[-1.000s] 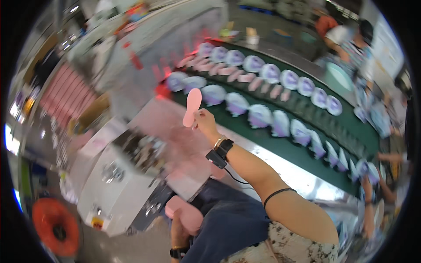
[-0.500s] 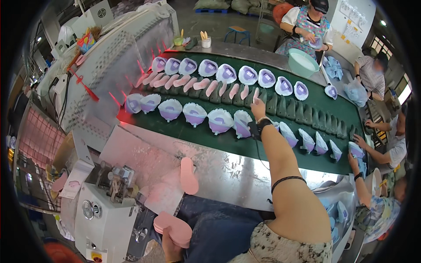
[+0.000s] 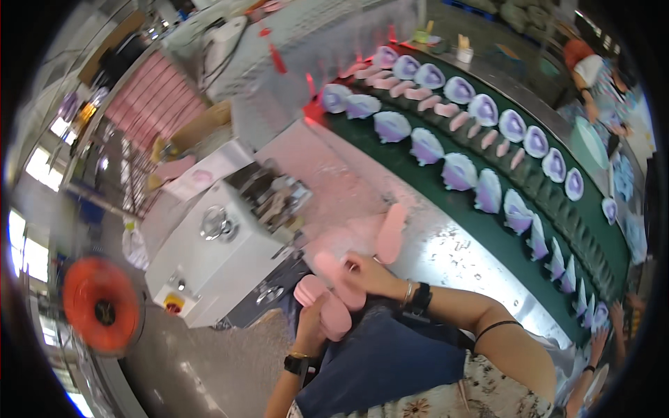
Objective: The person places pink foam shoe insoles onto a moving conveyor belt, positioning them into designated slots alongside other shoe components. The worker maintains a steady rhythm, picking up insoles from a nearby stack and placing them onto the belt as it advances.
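Above my lap, my left hand [image 3: 311,324] is closed around a small stack of pink insoles [image 3: 335,318]. Just beside it, my right hand [image 3: 375,277] pinches the edge of a single pink insole [image 3: 340,280], which slants next to the stack. One more loose pink insole [image 3: 391,233] lies on the metal table edge beyond my right hand. On the green conveyor belt [image 3: 401,155], pink insoles [image 3: 446,109] rest along a middle row of dark shoe-shaped pieces [image 3: 550,187]. Purple and white shoe uppers [image 3: 460,171] line both sides of that row.
A white machine [image 3: 219,240] with a metal head stands left of my hands, by a pink-dusted metal table [image 3: 327,181]. An orange fan [image 3: 104,306] is at far left. A co-worker [image 3: 603,90] is beyond the belt; other people's hands [image 3: 598,345] show at lower right.
My right hand has come back from the belt's middle row to the stack and now grips an insole. My left hand has lifted the stack. The view has swung left.
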Available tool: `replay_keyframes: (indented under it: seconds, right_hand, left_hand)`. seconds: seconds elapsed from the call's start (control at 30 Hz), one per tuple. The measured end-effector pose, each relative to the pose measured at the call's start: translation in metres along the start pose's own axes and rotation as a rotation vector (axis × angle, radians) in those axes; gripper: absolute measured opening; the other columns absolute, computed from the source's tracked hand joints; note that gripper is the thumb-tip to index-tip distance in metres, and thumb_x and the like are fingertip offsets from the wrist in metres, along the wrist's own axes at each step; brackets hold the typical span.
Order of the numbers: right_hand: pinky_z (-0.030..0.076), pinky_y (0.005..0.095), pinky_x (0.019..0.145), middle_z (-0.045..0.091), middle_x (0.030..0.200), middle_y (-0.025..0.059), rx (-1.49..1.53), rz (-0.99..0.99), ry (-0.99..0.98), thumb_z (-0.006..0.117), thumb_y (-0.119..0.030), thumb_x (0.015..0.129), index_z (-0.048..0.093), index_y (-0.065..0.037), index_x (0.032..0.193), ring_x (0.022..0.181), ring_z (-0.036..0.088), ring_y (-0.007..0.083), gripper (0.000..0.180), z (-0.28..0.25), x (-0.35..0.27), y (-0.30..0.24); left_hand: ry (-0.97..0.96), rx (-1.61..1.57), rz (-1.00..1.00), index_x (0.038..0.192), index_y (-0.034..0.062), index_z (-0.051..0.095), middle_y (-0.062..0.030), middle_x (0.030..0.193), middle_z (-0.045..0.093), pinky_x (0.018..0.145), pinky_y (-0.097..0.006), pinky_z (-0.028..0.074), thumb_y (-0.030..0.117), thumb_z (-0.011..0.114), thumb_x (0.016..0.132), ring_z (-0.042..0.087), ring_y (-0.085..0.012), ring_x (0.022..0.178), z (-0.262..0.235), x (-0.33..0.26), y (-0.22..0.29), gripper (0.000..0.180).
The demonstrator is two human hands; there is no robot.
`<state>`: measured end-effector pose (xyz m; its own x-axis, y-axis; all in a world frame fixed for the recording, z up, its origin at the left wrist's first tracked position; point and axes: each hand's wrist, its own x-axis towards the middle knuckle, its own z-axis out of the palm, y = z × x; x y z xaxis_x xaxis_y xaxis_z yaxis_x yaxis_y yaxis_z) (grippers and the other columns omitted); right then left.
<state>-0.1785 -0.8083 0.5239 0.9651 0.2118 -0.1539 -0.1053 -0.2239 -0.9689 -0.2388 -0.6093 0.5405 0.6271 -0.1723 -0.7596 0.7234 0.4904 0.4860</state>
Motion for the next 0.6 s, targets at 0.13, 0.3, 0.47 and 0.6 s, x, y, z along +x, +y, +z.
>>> replay_keyframes:
  seconds: [0.13, 0.3, 0.47, 0.6]
  right_hand:
    - [0.046, 0.0317, 0.060, 0.062, 0.074, 0.0108, 0.251, -0.005, 0.197, 0.066, -0.022, 0.083, 0.059, 0.000, 0.089, 0.065, 0.057, 0.0176, 0.024, -0.010, 0.081, 0.019]
    - [0.049, 0.0310, 0.063, 0.061, 0.088, 0.0105, -0.033, 0.197, 0.156, 0.070, -0.029, 0.082, 0.059, 0.004, 0.102, 0.073, 0.061, 0.0159, 0.039, -0.005, 0.166, -0.005]
    - [0.050, 0.0372, 0.071, 0.060, 0.096, 0.0150, -0.432, -0.120, 0.316, 0.066, -0.022, 0.083, 0.059, 0.000, 0.107, 0.083, 0.062, 0.0266, 0.034, -0.020, 0.169, -0.012]
    - [0.047, 0.0471, 0.075, 0.056, 0.103, 0.0165, -0.695, -0.411, 0.475, 0.064, -0.018, 0.080, 0.064, -0.004, 0.097, 0.092, 0.058, 0.0377, 0.022, -0.039, 0.158, -0.039]
  left_hand:
    - [-0.025, -0.225, -0.086, 0.122, -0.0056, 0.047, -0.0187, 0.114, 0.059, 0.093, -0.042, 0.049, 0.014, 0.054, 0.090, 0.059, -0.0316, 0.108, -0.023, -0.014, 0.000, 0.038]
    - [-0.200, -0.375, -0.145, 0.129, -0.0063, 0.040, -0.0210, 0.122, 0.054, 0.101, -0.046, 0.044, 0.017, 0.047, 0.091, 0.053, -0.0352, 0.117, -0.036, -0.017, -0.007, 0.045]
    - [-0.158, -0.354, -0.162, 0.131, -0.0069, 0.037, -0.0206, 0.124, 0.053, 0.102, -0.046, 0.043, 0.018, 0.044, 0.093, 0.052, -0.0357, 0.118, -0.033, -0.022, -0.005, 0.046]
    - [-0.142, -0.285, -0.115, 0.131, -0.0078, 0.037, -0.0195, 0.120, 0.055, 0.100, -0.045, 0.045, 0.017, 0.043, 0.094, 0.054, -0.0355, 0.116, -0.031, -0.021, -0.006, 0.045]
